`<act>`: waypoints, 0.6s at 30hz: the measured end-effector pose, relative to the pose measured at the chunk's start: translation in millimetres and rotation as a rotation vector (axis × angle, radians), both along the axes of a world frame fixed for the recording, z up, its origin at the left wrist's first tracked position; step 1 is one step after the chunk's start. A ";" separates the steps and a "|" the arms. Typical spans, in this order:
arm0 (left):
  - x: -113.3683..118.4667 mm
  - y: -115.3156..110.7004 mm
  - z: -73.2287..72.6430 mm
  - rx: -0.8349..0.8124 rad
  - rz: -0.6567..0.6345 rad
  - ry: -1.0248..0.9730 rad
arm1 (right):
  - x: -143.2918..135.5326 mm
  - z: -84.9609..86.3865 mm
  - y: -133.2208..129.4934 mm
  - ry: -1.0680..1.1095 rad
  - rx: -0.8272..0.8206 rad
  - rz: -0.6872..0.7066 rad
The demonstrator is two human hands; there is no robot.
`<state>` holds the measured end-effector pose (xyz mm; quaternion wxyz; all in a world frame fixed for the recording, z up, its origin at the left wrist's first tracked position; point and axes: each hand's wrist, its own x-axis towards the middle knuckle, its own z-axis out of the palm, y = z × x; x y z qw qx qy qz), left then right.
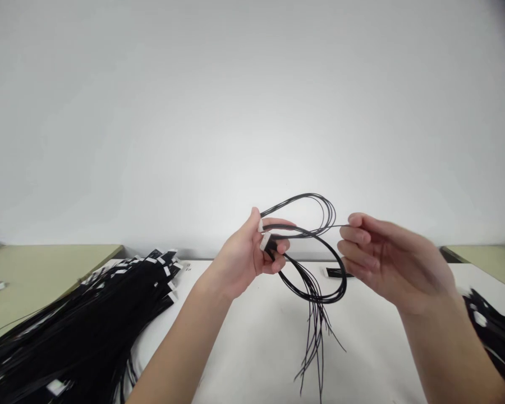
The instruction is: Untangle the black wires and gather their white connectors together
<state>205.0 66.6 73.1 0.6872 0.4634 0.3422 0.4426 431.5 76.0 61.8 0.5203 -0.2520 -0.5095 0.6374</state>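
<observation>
My left hand (252, 252) is closed on a looped black wire harness (340, 280) at the centre, its thumb up and its fingers curled. Two white connectors (266, 241) on the harness show beside the palm. Loose wire ends (315, 331) hang below the loops over the white table. To the right, my right hand (374, 252) pinches one thin black wire (339, 225) between thumb and forefinger. That wire runs level from the loops to the fingertips.
A large pile of black wires with white connectors (109, 308) covers the left of the white table (362, 348). Another dark bundle (494, 331) lies at the far right. A black piece (334, 272) rests behind the loops. A pale wall (252, 112) stands behind.
</observation>
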 end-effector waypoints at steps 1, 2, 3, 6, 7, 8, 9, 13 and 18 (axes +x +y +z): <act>0.2 0.1 -0.6 -0.006 -0.013 0.014 | 1.1 1.1 2.0 0.046 -0.012 0.011; 0.4 0.3 -1.2 -0.012 -0.025 0.031 | 1.2 1.6 3.7 0.076 -0.006 -0.008; 0.7 0.5 -1.8 -0.013 -0.034 0.048 | 0.2 1.5 5.1 0.093 0.011 -0.051; 1.0 0.9 -2.9 0.010 -0.063 0.116 | -6.8 -1.6 7.7 0.129 0.111 -0.325; 1.0 1.0 -3.0 0.021 -0.071 0.141 | -9.1 -2.8 8.4 0.161 0.150 -0.446; 1.0 1.1 -2.9 0.030 -0.080 0.166 | -10.5 -3.6 9.1 0.204 0.183 -0.560; 0.8 1.1 -2.9 0.038 -0.090 0.187 | -11.0 -3.9 10.0 0.254 0.205 -0.644; -0.2 1.1 -2.6 0.057 -0.120 0.231 | -4.4 0.3 13.8 0.442 0.149 -0.663; -1.1 -0.3 -0.7 0.086 -0.142 0.273 | -0.8 1.3 10.2 0.329 0.182 -0.566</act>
